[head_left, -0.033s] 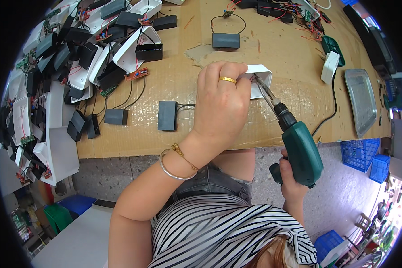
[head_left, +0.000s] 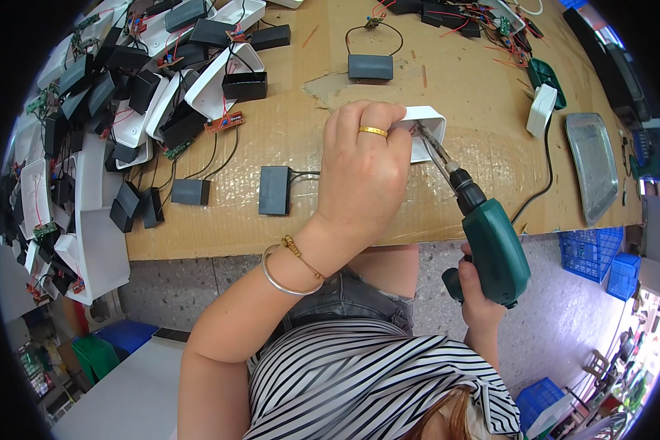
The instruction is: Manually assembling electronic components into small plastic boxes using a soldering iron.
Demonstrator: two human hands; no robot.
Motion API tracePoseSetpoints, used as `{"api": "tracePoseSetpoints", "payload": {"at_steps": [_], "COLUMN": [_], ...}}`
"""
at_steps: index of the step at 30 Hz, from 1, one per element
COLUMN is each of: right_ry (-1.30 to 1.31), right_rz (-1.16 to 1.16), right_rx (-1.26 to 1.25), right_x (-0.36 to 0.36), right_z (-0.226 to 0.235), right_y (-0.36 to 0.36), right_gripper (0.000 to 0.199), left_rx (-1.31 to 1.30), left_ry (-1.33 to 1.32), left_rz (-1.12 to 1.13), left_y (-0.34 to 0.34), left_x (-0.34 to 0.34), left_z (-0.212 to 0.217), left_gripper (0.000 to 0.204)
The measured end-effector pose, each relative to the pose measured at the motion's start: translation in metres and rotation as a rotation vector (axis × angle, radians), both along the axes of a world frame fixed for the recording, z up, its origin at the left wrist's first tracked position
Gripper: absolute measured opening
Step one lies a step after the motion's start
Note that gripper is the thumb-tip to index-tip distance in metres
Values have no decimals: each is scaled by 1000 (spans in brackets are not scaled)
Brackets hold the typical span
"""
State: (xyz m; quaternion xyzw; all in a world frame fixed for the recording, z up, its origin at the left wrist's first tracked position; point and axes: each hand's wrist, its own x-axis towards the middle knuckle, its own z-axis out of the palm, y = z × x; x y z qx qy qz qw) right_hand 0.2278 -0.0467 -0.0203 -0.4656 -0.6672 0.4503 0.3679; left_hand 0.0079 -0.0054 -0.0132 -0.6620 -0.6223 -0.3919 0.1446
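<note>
My left hand (head_left: 365, 165) is closed on a white plastic casing (head_left: 427, 113) near the middle of the table, its far and right walls showing past my fingers. My right hand (head_left: 482, 304) grips the handle of a dark green, pistol-shaped soldering gun (head_left: 496, 253). The gun's long metal tip (head_left: 434, 143) reaches into the casing beside my left fingers; the exact contact point is hard to make out. Left of my left hand lies a black box (head_left: 275, 191), its black wires running under the hand. Most of the casing's inside is hidden.
Heaped at left are white casings (head_left: 224, 77), black boxes and red-wired circuit boards (head_left: 224, 122). Beyond my hands sits another black box (head_left: 370, 67) wired to a small board. A metal tray (head_left: 592, 169) and a black cord (head_left: 549, 172) lie at right; blue crates (head_left: 592, 253) stand below.
</note>
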Motion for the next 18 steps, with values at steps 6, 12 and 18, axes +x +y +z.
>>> {"api": "tracePoseSetpoints", "payload": {"at_steps": [6,12,18], "right_ry": [98,173,209], "right_rz": [-69,-69,-70], "right_rx": [-22,-64,-40], "right_x": [2,6,7], "right_z": [-2,-9,-12], "right_y": [-1,-5,-6], "right_gripper": [27,55,59], "left_rx": [-26,-32,24], "left_ry": [-5,-9,14], "left_rz": [14,14,14], "left_y": [0,-1,0], "left_x": [0,2,3], "left_z": [1,0,1], "left_gripper": [11,11,12]}}
